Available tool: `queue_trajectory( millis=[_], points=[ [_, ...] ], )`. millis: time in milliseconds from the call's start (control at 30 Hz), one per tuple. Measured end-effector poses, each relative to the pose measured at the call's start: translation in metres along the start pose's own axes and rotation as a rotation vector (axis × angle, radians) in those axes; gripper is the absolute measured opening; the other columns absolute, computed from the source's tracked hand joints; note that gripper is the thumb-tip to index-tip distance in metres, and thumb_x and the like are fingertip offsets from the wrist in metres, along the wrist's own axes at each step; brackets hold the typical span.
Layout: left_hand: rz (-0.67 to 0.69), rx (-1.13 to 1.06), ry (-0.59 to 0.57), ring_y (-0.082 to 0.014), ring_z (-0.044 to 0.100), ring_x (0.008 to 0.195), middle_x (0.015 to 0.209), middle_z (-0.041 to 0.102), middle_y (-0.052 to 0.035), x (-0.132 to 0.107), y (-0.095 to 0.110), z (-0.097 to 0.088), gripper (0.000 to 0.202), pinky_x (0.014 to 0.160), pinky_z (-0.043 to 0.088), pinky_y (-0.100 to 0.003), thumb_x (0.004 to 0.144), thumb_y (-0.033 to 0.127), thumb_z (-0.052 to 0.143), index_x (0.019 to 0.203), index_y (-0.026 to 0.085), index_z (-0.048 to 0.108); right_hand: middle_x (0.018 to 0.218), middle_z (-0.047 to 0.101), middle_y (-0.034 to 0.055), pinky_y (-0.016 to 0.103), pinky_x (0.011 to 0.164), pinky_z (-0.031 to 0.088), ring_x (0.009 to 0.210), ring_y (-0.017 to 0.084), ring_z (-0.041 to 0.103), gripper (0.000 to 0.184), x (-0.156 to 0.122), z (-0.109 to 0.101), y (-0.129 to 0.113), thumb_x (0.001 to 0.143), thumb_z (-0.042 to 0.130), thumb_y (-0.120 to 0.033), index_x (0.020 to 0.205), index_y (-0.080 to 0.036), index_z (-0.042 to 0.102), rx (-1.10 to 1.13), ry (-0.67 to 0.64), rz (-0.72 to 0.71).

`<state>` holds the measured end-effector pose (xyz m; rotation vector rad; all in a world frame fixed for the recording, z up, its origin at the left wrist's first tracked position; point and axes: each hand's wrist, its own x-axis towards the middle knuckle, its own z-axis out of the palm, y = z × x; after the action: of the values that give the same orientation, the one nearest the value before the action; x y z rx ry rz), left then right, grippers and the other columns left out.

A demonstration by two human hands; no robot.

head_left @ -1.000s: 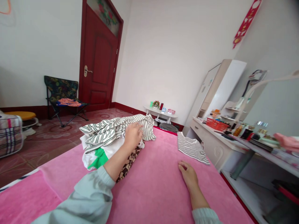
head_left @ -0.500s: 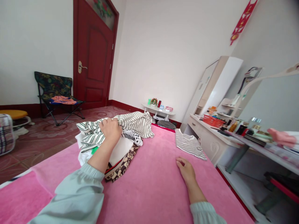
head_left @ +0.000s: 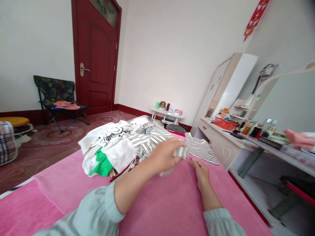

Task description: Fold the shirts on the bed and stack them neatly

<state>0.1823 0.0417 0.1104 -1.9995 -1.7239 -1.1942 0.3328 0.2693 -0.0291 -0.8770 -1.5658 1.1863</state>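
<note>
My left hand [head_left: 169, 152] is closed on a bunched end of a white garment with dark stripes [head_left: 157, 136], held over the pink blanket. The rest of the striped garment trails back to the heap. My right hand [head_left: 200, 172] rests low over the blanket [head_left: 172, 200], fingers loosely extended and holding nothing. On the left lies the heap of clothes: a white garment with black print [head_left: 115, 131], a bright green piece [head_left: 102, 164] and a brown patterned one [head_left: 131, 165] partly covered. A finely striped top [head_left: 200, 149] lies flat beyond my right hand.
A white dresser [head_left: 219, 141] with a red basket [head_left: 225, 123] and bottles stands along the right. A low white table [head_left: 166, 113] is by the far wall. At the left are a folding chair [head_left: 59, 95] and a yellow stool [head_left: 14, 121].
My left hand has moved right from the heap, drawing the striped garment with it. The white printed and green clothes underneath are now more exposed. My right hand has shifted slightly.
</note>
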Motion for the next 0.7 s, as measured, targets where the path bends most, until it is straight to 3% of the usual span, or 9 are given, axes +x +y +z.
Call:
queue_trajectory(
  millis=[67, 100, 167, 300, 400, 533, 633, 700],
  points=[
    [0.100, -0.102, -0.406, -0.0207, 0.062, 0.092, 0.103, 0.068, -0.0023, -0.004, 0.012, 0.022, 0.042, 0.077, 0.046, -0.027, 0.074, 0.037, 0.069, 0.114, 0.025, 0.064, 0.108, 0.070, 0.0095, 0.038, 0.083, 0.053, 0.097, 0.027, 0.066, 0.042, -0.001, -0.005, -0.013, 0.069, 0.066, -0.050, 0.095, -0.016, 0.069, 0.177, -0.016, 0.116],
    [0.096, -0.112, -0.542, -0.0210, 0.064, 0.089, 0.100, 0.070, -0.0025, -0.006, 0.012, 0.029, 0.044, 0.074, 0.046, -0.026, 0.073, 0.043, 0.070, 0.113, 0.025, 0.065, 0.108, 0.070, 0.0096, 0.037, 0.079, 0.054, 0.094, 0.027, 0.067, 0.041, -0.001, -0.008, -0.019, 0.070, 0.066, -0.050, 0.094, -0.017, 0.068, 0.226, -0.043, 0.179],
    [0.004, -0.057, -0.646, -0.0215, 0.065, 0.087, 0.097, 0.072, -0.0031, -0.011, 0.001, 0.038, 0.042, 0.072, 0.047, -0.026, 0.074, 0.043, 0.070, 0.111, 0.025, 0.067, 0.106, 0.070, 0.0102, 0.034, 0.074, 0.055, 0.090, 0.026, 0.069, 0.038, 0.000, -0.012, -0.028, 0.069, 0.068, -0.048, 0.091, -0.018, 0.069, 0.224, -0.092, 0.272],
    [-0.254, 0.168, -0.558, -0.0257, 0.060, 0.107, 0.116, 0.066, -0.0069, -0.015, -0.040, 0.039, 0.043, 0.086, 0.045, -0.030, 0.076, 0.034, 0.067, 0.117, 0.025, 0.064, 0.095, 0.073, 0.0115, 0.037, 0.075, 0.054, 0.090, 0.029, 0.068, 0.040, 0.000, -0.009, -0.035, 0.062, 0.075, -0.044, 0.089, -0.015, 0.070, 0.015, -0.187, 0.197],
    [-0.353, 0.231, -0.525, -0.0303, 0.056, 0.113, 0.123, 0.061, -0.0125, -0.019, -0.062, 0.042, 0.050, 0.091, 0.044, -0.036, 0.074, 0.033, 0.066, 0.123, 0.021, 0.060, 0.103, 0.071, 0.0135, 0.040, 0.084, 0.052, 0.099, 0.031, 0.065, 0.052, -0.001, 0.002, -0.040, 0.058, 0.076, -0.045, 0.097, -0.012, 0.069, -0.183, -0.251, 0.059],
    [-0.394, 0.202, -0.520, -0.0272, 0.061, 0.105, 0.116, 0.065, -0.0101, -0.026, -0.073, 0.053, 0.053, 0.088, 0.045, -0.033, 0.072, 0.035, 0.066, 0.123, 0.023, 0.059, 0.113, 0.067, 0.0141, 0.040, 0.087, 0.049, 0.099, 0.030, 0.064, 0.061, -0.009, 0.013, -0.051, 0.063, 0.072, -0.052, 0.110, -0.013, 0.066, -0.463, -0.348, -0.038],
    [-0.403, 0.157, -0.504, -0.0256, 0.063, 0.096, 0.106, 0.068, -0.0074, -0.029, -0.076, 0.059, 0.050, 0.083, 0.046, -0.031, 0.068, 0.034, 0.069, 0.117, 0.024, 0.063, 0.119, 0.064, 0.0107, 0.039, 0.089, 0.047, 0.103, 0.028, 0.062, 0.071, -0.022, 0.018, -0.059, 0.059, 0.075, -0.051, 0.121, -0.020, 0.061, -0.575, -0.492, -0.141],
    [-0.405, 0.112, -0.497, -0.0245, 0.064, 0.090, 0.097, 0.070, -0.0055, -0.030, -0.077, 0.061, 0.040, 0.078, 0.046, -0.029, 0.066, 0.033, 0.071, 0.105, 0.024, 0.069, 0.115, 0.066, 0.0072, 0.038, 0.089, 0.046, 0.102, 0.027, 0.060, 0.065, -0.030, 0.021, -0.063, 0.053, 0.080, -0.044, 0.113, -0.024, 0.066, -0.616, -0.598, -0.221]
  ],
)
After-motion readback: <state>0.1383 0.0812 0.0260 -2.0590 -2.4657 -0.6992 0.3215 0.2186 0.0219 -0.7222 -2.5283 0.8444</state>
